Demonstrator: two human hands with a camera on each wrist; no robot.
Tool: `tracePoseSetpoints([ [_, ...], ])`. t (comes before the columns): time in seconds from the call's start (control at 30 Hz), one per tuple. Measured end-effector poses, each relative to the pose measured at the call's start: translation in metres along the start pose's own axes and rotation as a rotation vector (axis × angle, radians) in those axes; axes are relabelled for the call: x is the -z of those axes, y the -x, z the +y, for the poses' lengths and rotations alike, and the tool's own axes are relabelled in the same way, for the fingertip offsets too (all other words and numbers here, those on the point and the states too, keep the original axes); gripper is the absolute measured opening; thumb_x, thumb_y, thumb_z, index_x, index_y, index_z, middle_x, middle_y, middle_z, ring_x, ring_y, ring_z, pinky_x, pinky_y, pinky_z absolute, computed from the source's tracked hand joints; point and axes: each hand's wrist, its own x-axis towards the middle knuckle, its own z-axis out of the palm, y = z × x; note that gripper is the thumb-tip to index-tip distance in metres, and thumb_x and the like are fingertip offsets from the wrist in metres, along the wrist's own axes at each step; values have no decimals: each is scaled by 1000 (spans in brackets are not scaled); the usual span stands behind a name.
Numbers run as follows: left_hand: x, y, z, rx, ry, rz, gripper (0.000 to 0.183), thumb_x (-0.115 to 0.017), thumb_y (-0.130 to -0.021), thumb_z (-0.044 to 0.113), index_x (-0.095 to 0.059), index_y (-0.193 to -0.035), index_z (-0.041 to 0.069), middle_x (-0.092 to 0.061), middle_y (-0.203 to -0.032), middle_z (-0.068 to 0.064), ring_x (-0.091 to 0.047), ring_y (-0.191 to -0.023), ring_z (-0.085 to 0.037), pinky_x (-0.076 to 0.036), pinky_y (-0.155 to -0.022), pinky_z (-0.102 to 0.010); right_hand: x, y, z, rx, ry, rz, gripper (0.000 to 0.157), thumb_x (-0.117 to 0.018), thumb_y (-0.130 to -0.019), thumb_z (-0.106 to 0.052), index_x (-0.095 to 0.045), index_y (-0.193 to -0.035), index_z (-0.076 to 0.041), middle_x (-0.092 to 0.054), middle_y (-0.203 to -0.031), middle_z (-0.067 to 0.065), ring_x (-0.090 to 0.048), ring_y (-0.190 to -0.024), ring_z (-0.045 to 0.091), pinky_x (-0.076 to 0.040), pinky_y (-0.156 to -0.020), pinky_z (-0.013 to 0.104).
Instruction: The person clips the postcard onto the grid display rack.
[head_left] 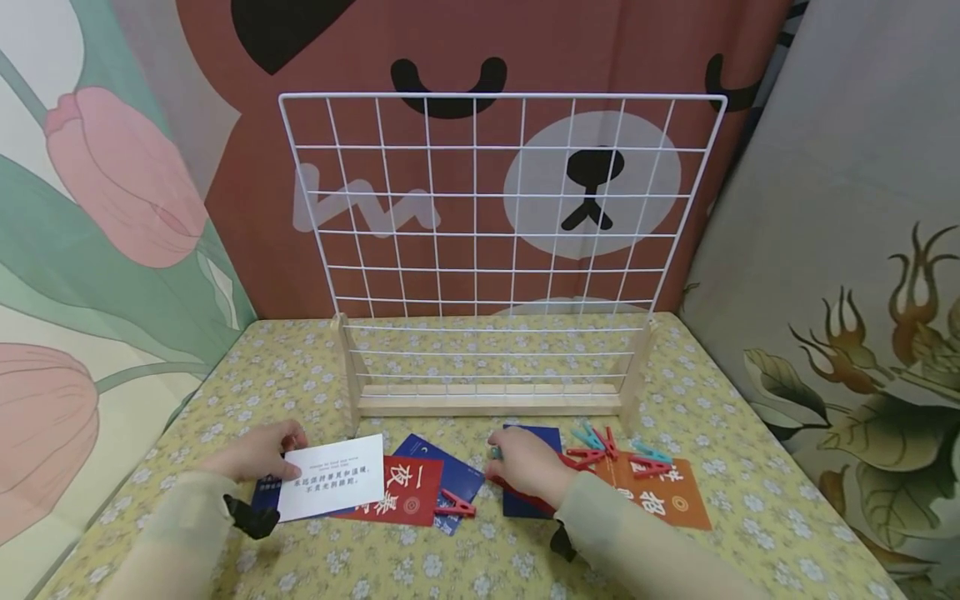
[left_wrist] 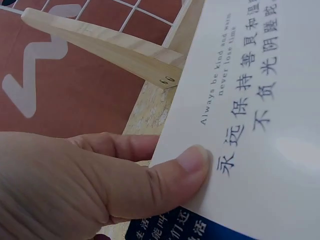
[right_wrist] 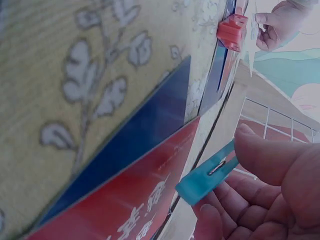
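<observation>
My left hand (head_left: 255, 450) pinches a white card (head_left: 337, 477) at its left edge, thumb on top of the printed face. In the left wrist view, the card's text (left_wrist: 239, 105) shows near the thumb. The card overlaps a dark blue card and a red card (head_left: 416, 492) in the head view. My right hand (head_left: 528, 465) pinches a teal clothespin (right_wrist: 207, 175) by its handle end between thumb and fingers. Below the right hand lie a blue card (head_left: 536, 437) and a red card (right_wrist: 165, 187); the hand hides part of both in the head view.
A white wire grid (head_left: 474, 196) stands upright in a wooden base (head_left: 487, 406) behind the hands. Several red and teal clothespins (head_left: 609, 442) lie by an orange card (head_left: 690, 496) on the right. A red clothespin (head_left: 456, 505) rests on another blue card (head_left: 467, 477).
</observation>
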Motion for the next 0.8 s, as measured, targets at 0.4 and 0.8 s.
tracePoseSetpoints([
  [0.4, 3, 0, -8, 71, 169, 48, 14, -71, -87, 17, -65, -96, 8, -62, -86, -4, -55, -76, -21, -45, -68, -34, 6, 3, 1, 17, -32, -9, 35, -69, -90, -27, -64, -120, -10, -65, -112, 7, -62, -100, 25, -51, -80, 42],
  [0.8, 23, 9, -4, 49, 397, 22, 25, -57, -98, 19, -65, -113, 1, -66, -96, -7, -56, -84, -24, -46, -75, -40, 11, 3, 3, 41, -105, 54, 34, -68, -91, -26, -65, -118, -5, -66, -106, 8, -63, -91, 22, -52, -75, 41],
])
